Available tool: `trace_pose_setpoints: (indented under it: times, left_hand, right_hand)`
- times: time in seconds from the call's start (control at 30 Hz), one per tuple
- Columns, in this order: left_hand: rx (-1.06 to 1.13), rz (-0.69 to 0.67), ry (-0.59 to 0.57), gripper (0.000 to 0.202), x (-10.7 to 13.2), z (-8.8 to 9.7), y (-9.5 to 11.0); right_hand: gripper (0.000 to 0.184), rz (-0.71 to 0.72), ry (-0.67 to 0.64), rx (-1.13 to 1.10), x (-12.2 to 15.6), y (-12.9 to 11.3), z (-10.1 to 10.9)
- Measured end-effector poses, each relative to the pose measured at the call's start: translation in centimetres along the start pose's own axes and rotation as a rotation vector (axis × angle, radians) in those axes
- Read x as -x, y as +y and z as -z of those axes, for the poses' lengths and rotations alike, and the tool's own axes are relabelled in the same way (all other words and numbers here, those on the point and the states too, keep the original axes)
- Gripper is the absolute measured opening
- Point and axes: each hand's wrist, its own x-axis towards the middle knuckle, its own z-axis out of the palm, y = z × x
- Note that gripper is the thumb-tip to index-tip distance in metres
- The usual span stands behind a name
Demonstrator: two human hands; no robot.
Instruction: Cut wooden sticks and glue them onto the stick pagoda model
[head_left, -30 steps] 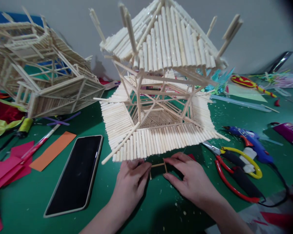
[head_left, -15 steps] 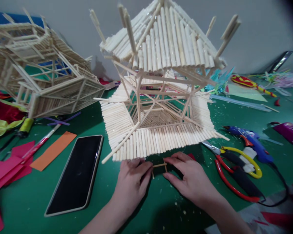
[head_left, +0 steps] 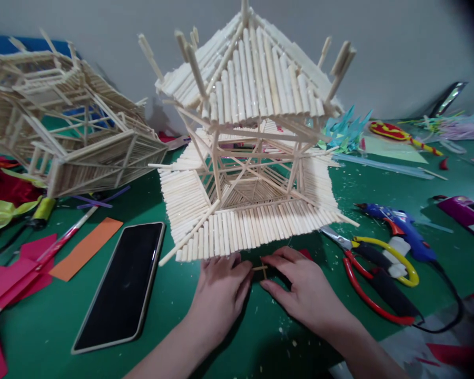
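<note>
A tall pagoda model of pale wooden sticks (head_left: 248,158) stands on the green mat (head_left: 174,316). Just in front of its lower roof edge, both my hands rest on the mat. My left hand (head_left: 221,295) and my right hand (head_left: 304,289) pinch the two ends of a small frame of thin sticks (head_left: 260,269) lying flat between them. The fingers of both hands are bent and pressed onto the sticks. Part of the small frame is hidden under my left fingers.
A second stick model (head_left: 71,137) lies tilted at the left. A black phone (head_left: 122,284) lies left of my hands. Red and yellow-handled scissors (head_left: 379,273), a blue glue gun (head_left: 398,226) and a purple tool (head_left: 466,216) lie at the right. Coloured paper strips (head_left: 82,250) cover the left.
My hands have drawn closer together, so less of the small stick frame shows between them. The view has shifted slightly down and left.
</note>
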Motion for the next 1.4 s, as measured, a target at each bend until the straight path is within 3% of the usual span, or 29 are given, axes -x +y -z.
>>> trace_pose_setpoints:
  times: [0.4, 0.57, 0.97, 1.4]
  left_hand:
    - [0.155, -0.067, -0.029, 0.02, 0.1, 0.1, -0.8]
    - [0.159, -0.06, 0.011, 0.02, 0.3, 0.0, -0.6]
    - [0.021, -0.047, 0.027, 0.018, 0.4, -0.2, -0.4]
    - [0.246, -0.103, 0.203, 0.022, 1.6, 0.5, -0.8]
  right_hand:
    - [0.028, -0.015, -0.014, -0.016, -0.2, -0.2, 0.1]
    - [0.027, -0.018, -0.004, -0.012, -0.1, -0.4, 0.2]
    - [0.026, -0.016, 0.013, -0.001, 0.0, -0.4, 0.1]
    - [0.03, 0.05, 0.237, -0.316, 0.9, 0.2, -0.1]
